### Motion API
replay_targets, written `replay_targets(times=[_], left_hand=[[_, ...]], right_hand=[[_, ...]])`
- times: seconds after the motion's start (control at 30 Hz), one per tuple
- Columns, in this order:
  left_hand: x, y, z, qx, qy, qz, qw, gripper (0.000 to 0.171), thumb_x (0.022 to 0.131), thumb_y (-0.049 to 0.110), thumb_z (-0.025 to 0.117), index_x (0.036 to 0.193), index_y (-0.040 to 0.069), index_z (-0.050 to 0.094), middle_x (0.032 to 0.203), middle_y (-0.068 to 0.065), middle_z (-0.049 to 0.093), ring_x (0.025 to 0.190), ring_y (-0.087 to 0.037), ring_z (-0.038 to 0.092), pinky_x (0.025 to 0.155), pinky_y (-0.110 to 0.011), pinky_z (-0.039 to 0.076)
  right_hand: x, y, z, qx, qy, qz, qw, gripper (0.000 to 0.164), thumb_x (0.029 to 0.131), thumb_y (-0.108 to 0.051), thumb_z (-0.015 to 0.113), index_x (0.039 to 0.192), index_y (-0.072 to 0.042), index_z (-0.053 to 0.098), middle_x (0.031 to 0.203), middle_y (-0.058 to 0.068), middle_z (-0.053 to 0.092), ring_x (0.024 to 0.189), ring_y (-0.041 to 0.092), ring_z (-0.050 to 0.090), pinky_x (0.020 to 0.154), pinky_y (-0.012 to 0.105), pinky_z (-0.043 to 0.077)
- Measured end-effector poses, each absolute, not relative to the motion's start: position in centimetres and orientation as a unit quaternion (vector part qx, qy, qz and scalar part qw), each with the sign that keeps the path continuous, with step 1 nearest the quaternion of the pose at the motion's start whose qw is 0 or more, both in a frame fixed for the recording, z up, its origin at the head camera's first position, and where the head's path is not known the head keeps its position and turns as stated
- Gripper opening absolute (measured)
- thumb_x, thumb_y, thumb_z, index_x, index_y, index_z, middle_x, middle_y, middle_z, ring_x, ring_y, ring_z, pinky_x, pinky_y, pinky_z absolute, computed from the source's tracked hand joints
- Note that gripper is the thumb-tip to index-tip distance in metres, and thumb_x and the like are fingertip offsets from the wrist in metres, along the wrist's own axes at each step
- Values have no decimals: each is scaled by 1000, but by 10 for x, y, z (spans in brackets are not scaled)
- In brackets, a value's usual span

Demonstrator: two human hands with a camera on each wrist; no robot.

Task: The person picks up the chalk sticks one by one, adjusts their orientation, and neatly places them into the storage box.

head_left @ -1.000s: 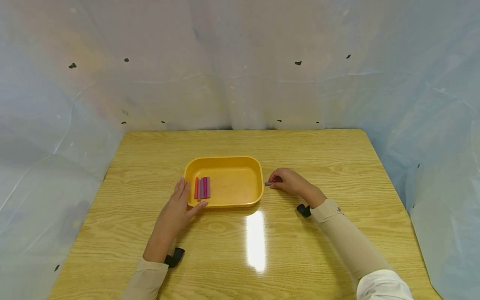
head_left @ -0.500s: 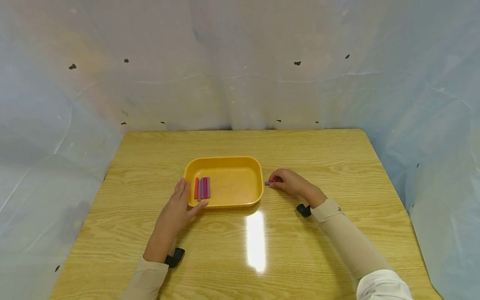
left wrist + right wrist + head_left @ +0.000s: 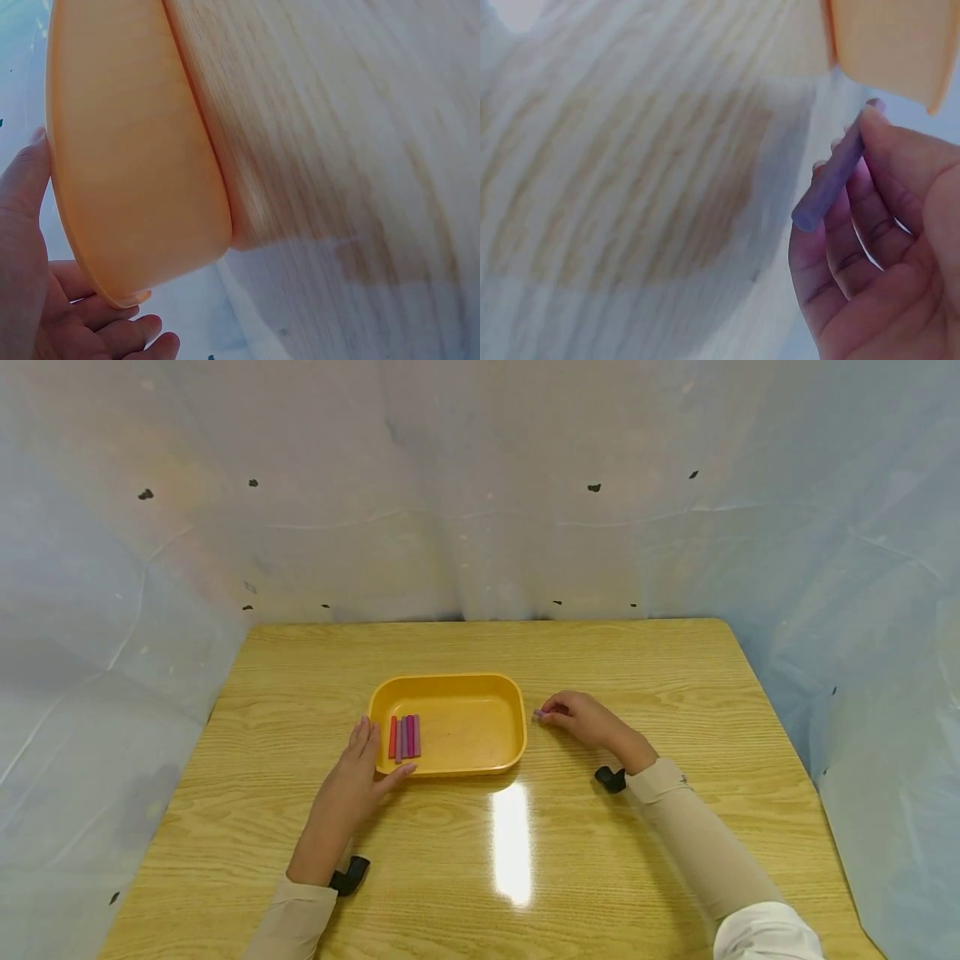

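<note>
A yellow plastic tray (image 3: 480,767) stands on the table. In its left end several pink, red and purple chalk sticks (image 3: 410,736) lie side by side. My left hand (image 3: 357,777) rests against the tray's front left corner, fingers along the left side and thumb at the front rim. In the left wrist view, that thumb touches the rim and the fingers lie at the tray's end. My right hand (image 3: 588,720), to the right of the tray, holds a purple chalk stick (image 3: 834,172) between thumb and fingers. Fingers partly cover the stick in the head view.
The wooden table (image 3: 645,668) reaches past the tray on all sides. Pale plastic sheeting (image 3: 480,527) hangs behind it and at both sides. A black wrist device (image 3: 349,876) sits at the left wrist, another (image 3: 611,779) at the right.
My right hand has moved slightly up and back in the head view, and the purple chalk stick in it is now turned at a slant. The left hand and tray stay put.
</note>
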State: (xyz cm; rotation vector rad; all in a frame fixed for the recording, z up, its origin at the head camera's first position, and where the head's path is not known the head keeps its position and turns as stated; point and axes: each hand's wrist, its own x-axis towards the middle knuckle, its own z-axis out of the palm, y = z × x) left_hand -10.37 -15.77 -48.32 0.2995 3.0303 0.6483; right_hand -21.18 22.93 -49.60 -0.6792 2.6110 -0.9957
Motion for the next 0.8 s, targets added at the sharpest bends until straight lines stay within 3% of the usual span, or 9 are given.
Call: replay_targets(times=[0.33, 0.6, 0.8], left_hand=[[-103, -157, -482, 100, 973, 210, 5, 97, 84, 65, 49, 147, -2, 18, 152, -20, 11, 139, -34, 13, 106, -52, 25], [-103, -157, -481, 98, 973, 211, 11, 98, 84, 67, 47, 147, -2, 17, 152, -20, 10, 139, -32, 11, 106, -52, 24], [-103, -157, -481, 95, 973, 208, 17, 99, 83, 68, 46, 147, -1, 16, 152, -20, 10, 140, -30, 8, 106, -51, 23]], right_hand=[[-216, 232, -485, -202, 895, -383, 110, 25, 97, -23, 52, 110, -6, 64, 104, 6, 63, 89, 18, 56, 74, 33, 49], [-214, 228, -471, -158, 849, -490, 123, 32, 96, -29, 51, 114, -5, 61, 87, 22, 60, 73, 28, 54, 60, 38, 48], [-211, 222, -457, -126, 778, -599, 142, 28, 98, -18, 49, 115, 3, 57, 97, 22, 58, 84, 38, 55, 73, 39, 52]])
